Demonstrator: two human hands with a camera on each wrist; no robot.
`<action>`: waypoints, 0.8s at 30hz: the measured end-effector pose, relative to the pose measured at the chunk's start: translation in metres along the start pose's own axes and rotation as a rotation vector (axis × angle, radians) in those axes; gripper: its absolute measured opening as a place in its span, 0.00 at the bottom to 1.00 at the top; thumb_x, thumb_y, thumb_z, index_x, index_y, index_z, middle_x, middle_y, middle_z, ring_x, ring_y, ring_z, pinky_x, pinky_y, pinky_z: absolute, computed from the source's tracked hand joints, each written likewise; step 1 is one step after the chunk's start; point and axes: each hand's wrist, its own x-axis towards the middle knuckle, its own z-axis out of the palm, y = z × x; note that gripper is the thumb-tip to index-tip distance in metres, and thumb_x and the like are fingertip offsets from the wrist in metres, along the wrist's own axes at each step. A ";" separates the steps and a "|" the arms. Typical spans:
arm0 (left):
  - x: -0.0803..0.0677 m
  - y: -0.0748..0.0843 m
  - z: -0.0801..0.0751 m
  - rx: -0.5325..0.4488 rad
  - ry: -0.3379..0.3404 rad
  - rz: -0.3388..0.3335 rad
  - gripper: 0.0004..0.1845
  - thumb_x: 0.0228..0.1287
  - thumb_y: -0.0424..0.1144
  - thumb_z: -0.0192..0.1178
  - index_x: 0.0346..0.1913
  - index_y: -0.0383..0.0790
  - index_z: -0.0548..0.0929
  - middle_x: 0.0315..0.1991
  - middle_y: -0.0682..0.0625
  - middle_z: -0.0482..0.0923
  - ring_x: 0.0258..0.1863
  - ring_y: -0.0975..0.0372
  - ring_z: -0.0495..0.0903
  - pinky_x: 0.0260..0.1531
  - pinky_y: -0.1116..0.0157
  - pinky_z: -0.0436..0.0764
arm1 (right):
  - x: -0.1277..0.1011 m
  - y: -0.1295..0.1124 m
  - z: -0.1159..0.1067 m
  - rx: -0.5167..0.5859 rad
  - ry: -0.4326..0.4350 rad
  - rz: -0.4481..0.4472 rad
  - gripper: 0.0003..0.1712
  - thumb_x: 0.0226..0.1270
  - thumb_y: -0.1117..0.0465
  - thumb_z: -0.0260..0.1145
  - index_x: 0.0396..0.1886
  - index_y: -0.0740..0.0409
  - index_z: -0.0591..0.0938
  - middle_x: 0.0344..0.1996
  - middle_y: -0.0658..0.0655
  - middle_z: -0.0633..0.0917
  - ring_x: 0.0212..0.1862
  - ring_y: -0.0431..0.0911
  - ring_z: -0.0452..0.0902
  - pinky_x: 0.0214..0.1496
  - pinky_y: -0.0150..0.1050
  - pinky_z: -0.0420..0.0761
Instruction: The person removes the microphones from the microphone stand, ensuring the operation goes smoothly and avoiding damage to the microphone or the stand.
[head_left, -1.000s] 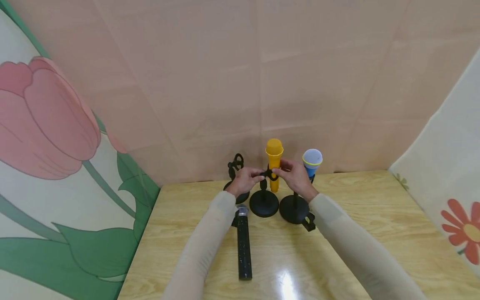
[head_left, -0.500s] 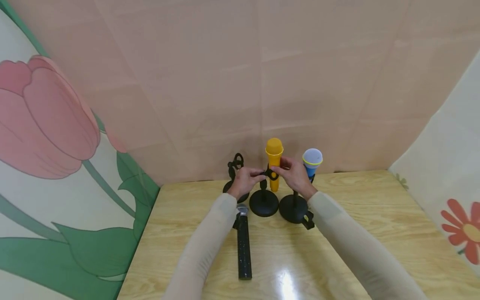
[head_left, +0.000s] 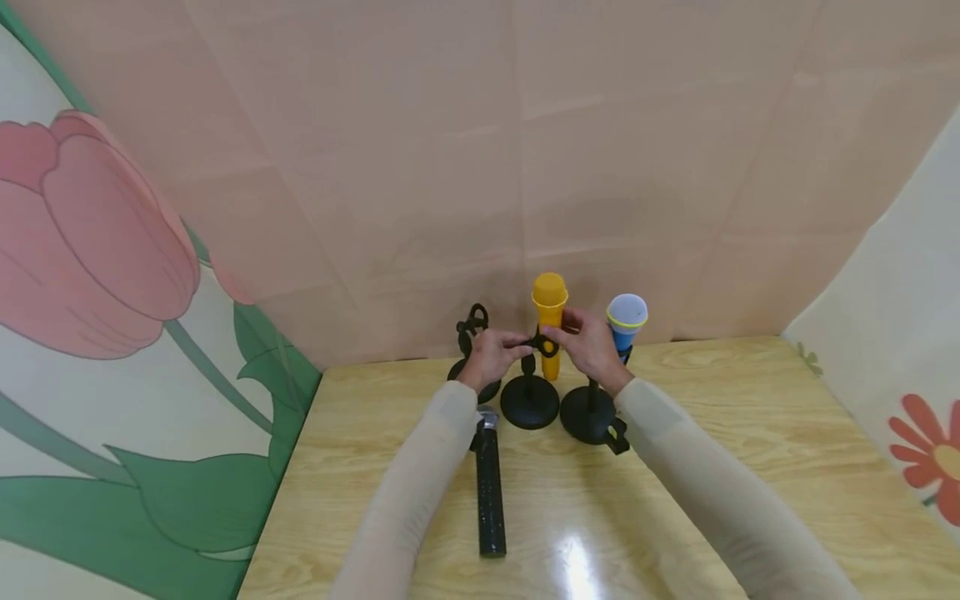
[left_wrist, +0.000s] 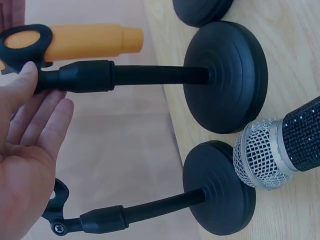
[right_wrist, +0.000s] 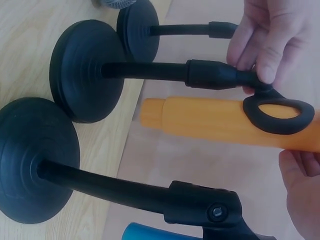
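In the head view, my left hand (head_left: 491, 358) pinches the neck of the middle black microphone stand (head_left: 529, 403), just below its clip, between thumb and fingers. My right hand (head_left: 594, 346) grips a yellow toy microphone (head_left: 551, 292) from the right side; it stands upright with its head on top. The oval clip (right_wrist: 280, 127) overlaps the microphone's body in the right wrist view, and yellow shows through its opening. The microphone's narrow tail end hangs beside the stand's pole, above the table. My right fingertips are partly hidden behind the microphone.
On the right, another stand (head_left: 588, 415) carries a blue-and-white microphone (head_left: 627, 317). A third stand (left_wrist: 220, 187) is on the left. A black glittery microphone (head_left: 491, 500) with a silver mesh head lies in front on the wooden table (head_left: 360, 500). A wall covering rises behind.
Both hands keep their hold with hardly any movement. The whole head view shifts very slightly.
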 end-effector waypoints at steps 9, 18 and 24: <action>0.001 0.003 0.002 -0.003 -0.019 -0.041 0.12 0.66 0.39 0.67 0.51 0.44 0.89 0.48 0.53 0.87 0.48 0.60 0.84 0.51 0.57 0.82 | -0.001 0.000 0.000 -0.006 0.024 -0.005 0.28 0.70 0.56 0.68 0.63 0.68 0.77 0.58 0.69 0.81 0.59 0.61 0.78 0.60 0.54 0.77; 0.003 0.004 0.006 0.007 -0.007 -0.030 0.13 0.65 0.41 0.68 0.50 0.43 0.90 0.47 0.53 0.87 0.47 0.61 0.84 0.50 0.59 0.82 | -0.002 0.003 0.000 -0.013 0.038 -0.016 0.27 0.71 0.56 0.68 0.63 0.68 0.77 0.57 0.69 0.81 0.59 0.61 0.78 0.60 0.54 0.77; 0.004 0.003 0.006 0.009 0.003 -0.029 0.12 0.64 0.40 0.68 0.49 0.43 0.90 0.46 0.53 0.87 0.46 0.61 0.84 0.50 0.59 0.82 | -0.001 0.002 0.001 -0.030 0.047 -0.027 0.27 0.70 0.56 0.68 0.62 0.68 0.77 0.55 0.69 0.82 0.57 0.61 0.79 0.59 0.54 0.78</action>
